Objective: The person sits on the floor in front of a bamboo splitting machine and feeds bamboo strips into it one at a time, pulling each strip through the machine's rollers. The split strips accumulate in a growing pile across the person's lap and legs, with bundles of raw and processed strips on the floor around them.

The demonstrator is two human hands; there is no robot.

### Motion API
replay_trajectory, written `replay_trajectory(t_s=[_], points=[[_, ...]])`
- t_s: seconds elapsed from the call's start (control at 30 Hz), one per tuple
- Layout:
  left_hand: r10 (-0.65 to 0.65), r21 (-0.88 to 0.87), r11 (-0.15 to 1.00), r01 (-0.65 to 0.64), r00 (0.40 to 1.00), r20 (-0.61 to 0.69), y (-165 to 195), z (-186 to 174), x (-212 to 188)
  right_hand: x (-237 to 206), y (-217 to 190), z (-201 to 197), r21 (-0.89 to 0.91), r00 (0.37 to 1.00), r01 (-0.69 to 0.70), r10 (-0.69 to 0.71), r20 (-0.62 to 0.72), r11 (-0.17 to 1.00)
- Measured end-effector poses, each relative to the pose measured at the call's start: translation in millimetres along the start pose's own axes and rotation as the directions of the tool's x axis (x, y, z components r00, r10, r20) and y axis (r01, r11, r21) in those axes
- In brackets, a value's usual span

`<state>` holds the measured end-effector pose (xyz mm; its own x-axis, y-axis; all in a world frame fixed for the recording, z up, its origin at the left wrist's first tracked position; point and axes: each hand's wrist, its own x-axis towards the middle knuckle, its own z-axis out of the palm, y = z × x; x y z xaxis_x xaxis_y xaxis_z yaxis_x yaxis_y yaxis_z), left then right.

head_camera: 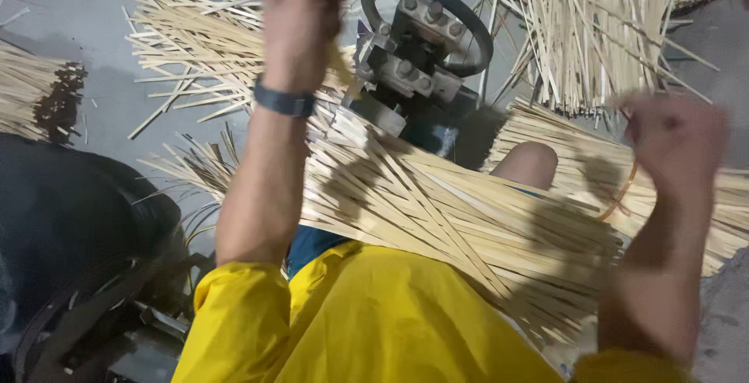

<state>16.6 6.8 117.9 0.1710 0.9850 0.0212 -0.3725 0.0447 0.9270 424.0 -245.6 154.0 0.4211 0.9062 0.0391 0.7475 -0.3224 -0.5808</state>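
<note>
Our left hand (300, 24) is up high, closed in a fist around a thin bamboo strip (340, 59). Our right hand (677, 143) is a tight fist too, but it is blurry, and we cannot tell what it holds. Across our lap lies a big pile of bamboo strips (437, 219). Past it sits a metal machine (413, 63) with a black ring.
</note>
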Motion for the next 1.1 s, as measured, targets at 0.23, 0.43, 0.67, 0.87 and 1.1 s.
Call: replay_trajectory(t_s=[0.23, 0.43, 0.67, 0.87, 1.1], points=[[-0.135, -0.028, 0.991, 0.132, 0.958, -0.255, -25.4, -83.4, -14.3, -40.5, 69.9, 30.1, -0.330, 0.944, 0.055, 0.058, 0.324, 0.942], [-0.274, -0.099, 0.962, 0.256, 0.902, -0.335, -65.3, -96.1, -18.4, -34.7, 56.4, 27.9, -0.485, 0.856, -0.134, 0.348, 0.382, 0.864], [-0.291, -0.046, 0.955, 0.292, 0.899, -0.329, -98.4, -84.4, -9.5, -30.1, 32.5, 78.6, -0.176, 0.867, 0.452, -0.385, 0.316, 0.874], [-0.297, 0.064, 0.944, 0.323, 0.919, -0.258, -104.6, -63.3, -2.5, -25.1, 20.1, 121.9, -0.212, 0.896, 0.113, -0.007, 0.444, 0.971], [-0.314, -0.044, 0.949, 0.313, 0.915, -0.252, -106.7, -68.2, -2.8, -49.1, 7.4, 169.4, 0.149, 0.805, 0.248, -0.289, 0.518, 0.957]])
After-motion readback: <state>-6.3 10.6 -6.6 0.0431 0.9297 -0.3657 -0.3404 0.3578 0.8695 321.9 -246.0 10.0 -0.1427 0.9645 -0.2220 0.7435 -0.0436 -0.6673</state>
